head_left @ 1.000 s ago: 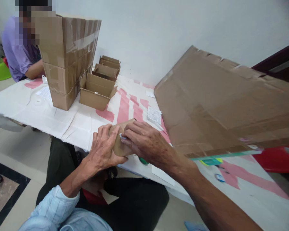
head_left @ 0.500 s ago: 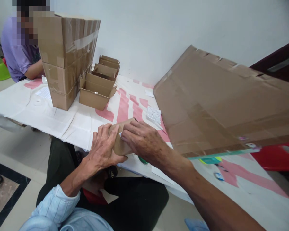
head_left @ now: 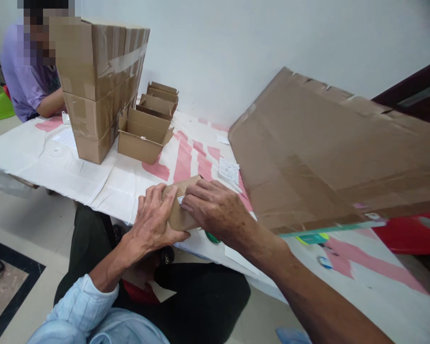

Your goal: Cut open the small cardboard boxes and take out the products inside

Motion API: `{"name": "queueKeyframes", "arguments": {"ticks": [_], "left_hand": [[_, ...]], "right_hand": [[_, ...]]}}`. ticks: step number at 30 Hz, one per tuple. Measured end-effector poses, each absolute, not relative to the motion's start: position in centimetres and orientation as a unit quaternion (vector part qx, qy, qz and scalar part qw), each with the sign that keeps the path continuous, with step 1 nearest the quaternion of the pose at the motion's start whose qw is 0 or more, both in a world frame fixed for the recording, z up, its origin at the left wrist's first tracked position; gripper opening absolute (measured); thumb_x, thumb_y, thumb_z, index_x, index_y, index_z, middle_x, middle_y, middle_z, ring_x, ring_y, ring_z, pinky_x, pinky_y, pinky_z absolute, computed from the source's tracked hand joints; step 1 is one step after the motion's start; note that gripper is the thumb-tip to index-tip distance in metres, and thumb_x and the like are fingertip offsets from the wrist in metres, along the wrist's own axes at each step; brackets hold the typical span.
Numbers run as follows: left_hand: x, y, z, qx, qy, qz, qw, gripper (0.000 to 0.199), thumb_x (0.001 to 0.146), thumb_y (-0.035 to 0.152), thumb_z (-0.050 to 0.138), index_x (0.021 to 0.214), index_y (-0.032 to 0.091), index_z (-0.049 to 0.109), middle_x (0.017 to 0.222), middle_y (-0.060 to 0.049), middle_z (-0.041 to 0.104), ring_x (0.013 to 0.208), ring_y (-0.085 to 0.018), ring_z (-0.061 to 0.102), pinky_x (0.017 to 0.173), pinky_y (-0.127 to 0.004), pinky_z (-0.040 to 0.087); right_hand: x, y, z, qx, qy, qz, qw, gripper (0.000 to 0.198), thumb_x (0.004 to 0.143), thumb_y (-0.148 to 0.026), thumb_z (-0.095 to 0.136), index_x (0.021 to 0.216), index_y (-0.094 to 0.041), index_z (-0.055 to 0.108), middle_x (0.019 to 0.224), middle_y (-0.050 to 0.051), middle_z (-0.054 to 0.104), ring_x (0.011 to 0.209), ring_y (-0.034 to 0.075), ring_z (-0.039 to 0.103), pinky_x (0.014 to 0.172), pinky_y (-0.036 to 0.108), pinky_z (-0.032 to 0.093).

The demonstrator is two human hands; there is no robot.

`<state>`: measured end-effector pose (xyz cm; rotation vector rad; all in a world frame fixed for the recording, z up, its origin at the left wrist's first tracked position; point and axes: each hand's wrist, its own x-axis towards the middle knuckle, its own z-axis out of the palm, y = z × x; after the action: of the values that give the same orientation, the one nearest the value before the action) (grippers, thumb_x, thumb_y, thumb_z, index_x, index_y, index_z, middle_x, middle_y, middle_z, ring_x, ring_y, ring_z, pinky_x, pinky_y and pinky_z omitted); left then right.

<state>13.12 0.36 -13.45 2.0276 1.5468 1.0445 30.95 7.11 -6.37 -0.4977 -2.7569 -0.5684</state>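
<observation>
At the near edge of the table a small brown cardboard box (head_left: 181, 221) is tilted between my hands. My left hand (head_left: 153, 217) grips its left side, fingers over the top and thumb along the near side. A small white sticker with a dark outline (head_left: 180, 200) shows on the upper face. Bent and close together, the fingers of my right hand (head_left: 212, 204) touch the sticker's right edge and hide part of it. The far right part of the box is behind that hand. A green round object (head_left: 212, 237) peeks out below my right hand.
Taped cardboard boxes (head_left: 80, 71) stand stacked at the left; several open boxes (head_left: 143, 148) sit beside them. A large cardboard sheet (head_left: 308, 153) leans at the right. A sticker sheet (head_left: 229, 170) lies ahead. Across the table sits a person in purple (head_left: 21, 81).
My right fingers have shifted slightly right, so more of the sticker shows. My left hand and the box stay in place.
</observation>
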Motion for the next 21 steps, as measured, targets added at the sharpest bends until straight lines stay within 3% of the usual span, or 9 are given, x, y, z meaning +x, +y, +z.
{"name": "queueKeyframes", "arguments": {"ticks": [13,17,21], "left_hand": [[13.2,0.3,-13.3,0.728,0.552,0.363,0.183,0.111,0.064,0.044,0.092,0.16,0.023,0.041,0.156,-0.021,0.047,0.144,-0.045,0.045,0.112,-0.066,0.044],[13.3,0.2,-13.2,0.73,0.55,0.362,0.186,0.112,0.063,0.044,0.092,0.16,0.024,0.04,0.156,-0.021,0.046,0.145,-0.045,0.043,0.112,-0.065,0.043],[13.0,0.3,-13.3,0.735,0.541,0.368,0.177,0.11,0.064,0.044,0.093,0.159,0.024,0.041,0.154,-0.02,0.049,0.143,-0.044,0.045,0.112,-0.065,0.044]], "right_hand": [[30.9,7.9,-6.7,-0.203,-0.949,-0.178,0.164,0.027,0.105,-0.015,0.054,0.082,-0.02,0.068,0.082,0.008,0.066,0.081,0.023,0.056,0.071,0.035,0.043],[31.0,7.8,-5.7,-0.225,-0.951,-0.102,0.184,0.027,0.104,-0.015,0.052,0.082,-0.022,0.066,0.083,0.008,0.067,0.081,0.023,0.06,0.073,0.035,0.048],[31.2,7.2,-3.7,-0.27,-0.931,0.054,0.239,0.024,0.104,-0.018,0.052,0.083,-0.023,0.063,0.085,0.006,0.068,0.08,0.021,0.063,0.074,0.034,0.051]]}}
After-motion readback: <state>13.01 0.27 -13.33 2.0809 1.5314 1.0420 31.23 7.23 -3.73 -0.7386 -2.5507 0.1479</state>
